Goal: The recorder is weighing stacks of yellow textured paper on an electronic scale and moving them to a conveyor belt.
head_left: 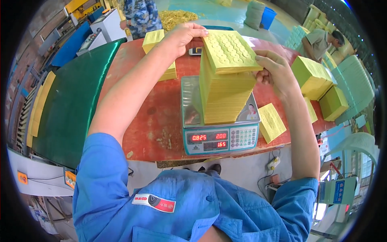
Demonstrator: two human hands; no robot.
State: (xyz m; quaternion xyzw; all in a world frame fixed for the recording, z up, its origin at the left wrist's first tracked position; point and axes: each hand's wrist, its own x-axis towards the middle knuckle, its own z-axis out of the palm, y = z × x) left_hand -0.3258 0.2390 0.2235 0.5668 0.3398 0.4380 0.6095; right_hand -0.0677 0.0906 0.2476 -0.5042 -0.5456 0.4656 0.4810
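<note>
A tall stack of yellow paper sheets stands on the metal pan of a digital scale, whose red display is lit. The top sheets bear rows of stamped round patterns. My left hand pinches their far left corner, and my right hand grips the near right corner. Both hands are closed, with thumbs and fingers at the paper's edges. How many sheets lie between the fingers cannot be told. A small yellow pile lies to the right of the scale.
The scale rests on a worn red table. Yellow paper blocks stand at right, others at far left. A green belt slopes down at left. One person stands beyond the table; another bends at far right.
</note>
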